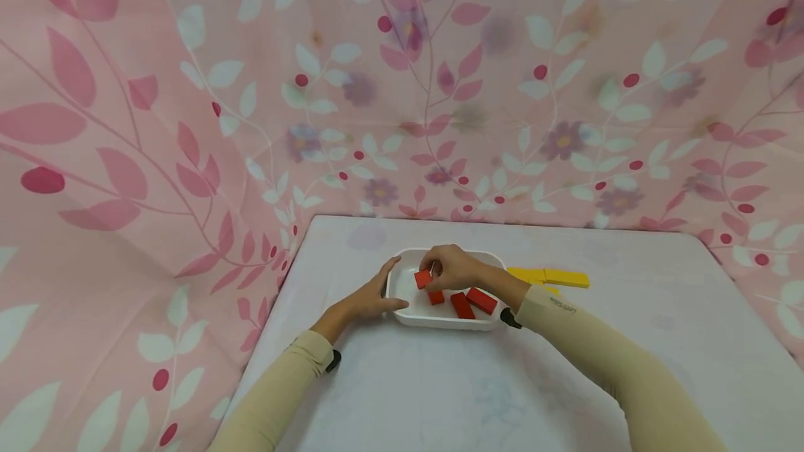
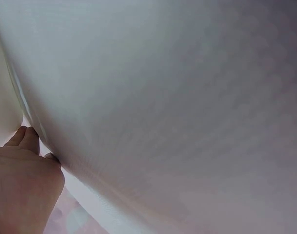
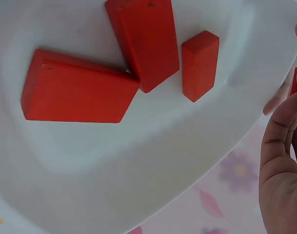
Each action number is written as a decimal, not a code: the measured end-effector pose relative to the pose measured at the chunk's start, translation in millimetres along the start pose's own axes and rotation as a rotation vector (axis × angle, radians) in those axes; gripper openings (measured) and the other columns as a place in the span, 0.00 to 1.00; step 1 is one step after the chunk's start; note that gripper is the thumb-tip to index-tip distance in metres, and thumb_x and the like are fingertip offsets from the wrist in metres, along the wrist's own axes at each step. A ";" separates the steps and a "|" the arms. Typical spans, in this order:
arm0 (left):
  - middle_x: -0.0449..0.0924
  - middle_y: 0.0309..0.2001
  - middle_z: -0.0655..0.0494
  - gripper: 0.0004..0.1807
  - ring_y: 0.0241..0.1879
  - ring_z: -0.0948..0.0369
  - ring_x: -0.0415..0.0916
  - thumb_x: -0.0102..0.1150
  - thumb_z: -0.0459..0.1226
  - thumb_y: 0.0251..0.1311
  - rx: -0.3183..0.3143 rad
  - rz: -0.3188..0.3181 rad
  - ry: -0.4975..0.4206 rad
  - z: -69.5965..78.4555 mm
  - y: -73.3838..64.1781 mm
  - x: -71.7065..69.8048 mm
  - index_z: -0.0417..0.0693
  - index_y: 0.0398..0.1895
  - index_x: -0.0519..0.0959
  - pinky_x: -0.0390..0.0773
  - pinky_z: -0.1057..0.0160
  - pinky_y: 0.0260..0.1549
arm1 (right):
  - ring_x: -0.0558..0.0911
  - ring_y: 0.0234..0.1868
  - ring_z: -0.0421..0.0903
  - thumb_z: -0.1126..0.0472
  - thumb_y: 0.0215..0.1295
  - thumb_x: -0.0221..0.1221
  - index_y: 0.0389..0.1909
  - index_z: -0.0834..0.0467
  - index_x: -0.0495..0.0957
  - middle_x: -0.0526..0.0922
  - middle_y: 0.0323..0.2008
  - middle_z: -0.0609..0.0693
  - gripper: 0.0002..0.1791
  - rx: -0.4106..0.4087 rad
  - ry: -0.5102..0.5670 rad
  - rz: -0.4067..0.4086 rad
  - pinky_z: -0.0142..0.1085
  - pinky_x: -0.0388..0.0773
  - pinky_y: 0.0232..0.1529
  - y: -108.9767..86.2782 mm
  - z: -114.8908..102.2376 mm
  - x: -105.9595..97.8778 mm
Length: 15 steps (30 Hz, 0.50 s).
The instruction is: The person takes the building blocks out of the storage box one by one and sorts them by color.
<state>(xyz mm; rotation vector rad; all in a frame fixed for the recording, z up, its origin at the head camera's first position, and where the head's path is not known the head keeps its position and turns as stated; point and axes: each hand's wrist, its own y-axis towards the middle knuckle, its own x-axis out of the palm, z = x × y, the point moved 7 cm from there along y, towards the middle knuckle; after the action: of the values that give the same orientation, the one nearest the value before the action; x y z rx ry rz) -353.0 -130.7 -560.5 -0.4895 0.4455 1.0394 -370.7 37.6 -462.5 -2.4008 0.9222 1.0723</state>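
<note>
A white tray (image 1: 440, 324) with rounded corners holds several red blocks. My left hand (image 1: 367, 296) grips its left end, thumb by the front rim and fingers along the far left rim. The left wrist view shows that hand (image 2: 26, 180) at the lower left, fingertips against a pale edge. Above the tray's left part, my right hand (image 1: 455, 268) pinches a small red block (image 1: 423, 279). Beneath it lies another small red block (image 1: 436, 296). Two longer red blocks (image 1: 462, 305) lie to the right; in the right wrist view they touch at a corner.
Several yellow blocks (image 1: 567, 277) lie on the white-covered table (image 1: 402, 382) right of the tray, partly hidden by the right forearm. A pink floral cloth (image 1: 440, 89) hangs behind the table and along its left side.
</note>
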 end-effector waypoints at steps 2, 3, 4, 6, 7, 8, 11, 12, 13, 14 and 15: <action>0.49 0.77 0.52 0.55 0.74 0.51 0.53 0.67 0.52 0.56 -0.001 0.002 -0.005 0.9 -0.2 -0.3 0.76 0.78 0.39 0.55 0.40 0.71 | 0.76 0.31 0.40 0.61 0.52 0.73 0.43 0.58 0.84 0.79 0.32 0.49 0.16 0.011 0.016 0.019 0.29 0.79 0.33 -3.7 3.2 -3.4; 0.50 0.77 0.52 0.55 0.73 0.51 0.54 0.67 0.53 0.55 -0.001 0.004 -0.007 0.6 -0.2 -0.4 0.76 0.78 0.39 0.55 0.40 0.71 | 0.76 0.31 0.41 0.61 0.52 0.73 0.43 0.57 0.84 0.79 0.33 0.49 0.16 0.015 0.023 0.026 0.29 0.79 0.33 -5.4 5.0 -4.8; 0.50 0.77 0.52 0.55 0.73 0.51 0.54 0.67 0.53 0.55 -0.001 0.004 -0.009 0.6 -0.2 -0.4 0.76 0.78 0.39 0.55 0.41 0.71 | 0.76 0.31 0.41 0.61 0.53 0.73 0.43 0.57 0.84 0.79 0.33 0.49 0.16 0.020 0.024 0.033 0.29 0.78 0.33 -7.0 6.9 -6.1; 0.50 0.77 0.52 0.55 0.73 0.51 0.55 0.67 0.53 0.55 -0.004 0.002 -0.014 -0.8 0.3 0.0 0.75 0.78 0.39 0.56 0.40 0.71 | 0.75 0.31 0.41 0.61 0.53 0.73 0.43 0.56 0.84 0.79 0.32 0.49 0.16 0.031 0.030 0.043 0.29 0.78 0.33 -11.0 10.8 -8.5; 0.50 0.77 0.52 0.55 0.73 0.51 0.55 0.67 0.53 0.55 -0.006 0.001 -0.014 -1.4 0.3 0.5 0.76 0.78 0.39 0.56 0.40 0.71 | 0.76 0.31 0.41 0.60 0.53 0.73 0.43 0.56 0.84 0.79 0.33 0.49 0.15 0.033 0.033 0.048 0.29 0.78 0.33 -13.4 12.4 -9.8; 0.49 0.77 0.52 0.55 0.73 0.51 0.54 0.67 0.53 0.55 -0.008 -0.002 -0.014 -1.5 0.2 0.9 0.76 0.78 0.39 0.55 0.40 0.71 | 0.76 0.32 0.41 0.60 0.53 0.73 0.43 0.56 0.84 0.79 0.33 0.49 0.15 0.030 0.030 0.054 0.30 0.78 0.33 -15.9 13.3 -11.3; 0.48 0.78 0.53 0.55 0.74 0.51 0.52 0.67 0.52 0.55 -0.012 -0.004 -0.015 -2.2 0.6 1.7 0.76 0.78 0.39 0.53 0.39 0.71 | 0.76 0.32 0.41 0.60 0.54 0.73 0.43 0.55 0.84 0.80 0.34 0.48 0.15 0.014 0.035 0.090 0.30 0.79 0.34 -23.9 15.2 -17.6; 0.48 0.78 0.53 0.55 0.75 0.51 0.52 0.67 0.52 0.55 -0.013 -0.002 -0.017 -2.3 0.6 1.8 0.77 0.78 0.39 0.53 0.39 0.72 | 0.77 0.32 0.41 0.60 0.53 0.73 0.43 0.55 0.84 0.80 0.34 0.48 0.15 0.009 0.038 0.108 0.30 0.79 0.35 -26.6 15.6 -20.5; 0.48 0.78 0.54 0.55 0.75 0.51 0.52 0.67 0.52 0.55 -0.013 -0.002 -0.018 -2.4 0.9 2.0 0.77 0.78 0.39 0.52 0.38 0.72 | 0.77 0.32 0.41 0.61 0.53 0.73 0.44 0.55 0.84 0.80 0.34 0.48 0.16 -0.001 0.041 0.130 0.30 0.80 0.35 -29.4 15.7 -24.1; 0.48 0.78 0.54 0.55 0.75 0.51 0.52 0.67 0.52 0.55 -0.011 -0.002 -0.021 -2.8 1.5 2.3 0.76 0.78 0.39 0.52 0.38 0.72 | 0.77 0.32 0.42 0.61 0.53 0.73 0.43 0.56 0.84 0.80 0.34 0.48 0.16 -0.003 0.044 0.153 0.30 0.80 0.35 -32.2 16.1 -28.0; 0.48 0.78 0.54 0.55 0.75 0.51 0.52 0.68 0.52 0.55 -0.010 -0.001 -0.022 -3.6 2.2 2.5 0.76 0.78 0.39 0.52 0.39 0.72 | 0.77 0.32 0.42 0.61 0.52 0.73 0.43 0.56 0.84 0.80 0.33 0.48 0.16 -0.003 0.049 0.177 0.30 0.80 0.35 -35.0 16.9 -32.0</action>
<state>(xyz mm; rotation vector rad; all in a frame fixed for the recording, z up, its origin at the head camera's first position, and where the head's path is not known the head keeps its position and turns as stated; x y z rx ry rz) -354.3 -130.1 -565.1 -0.4869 0.4209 1.0456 -371.6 85.6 -447.4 -2.3933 1.1689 1.0809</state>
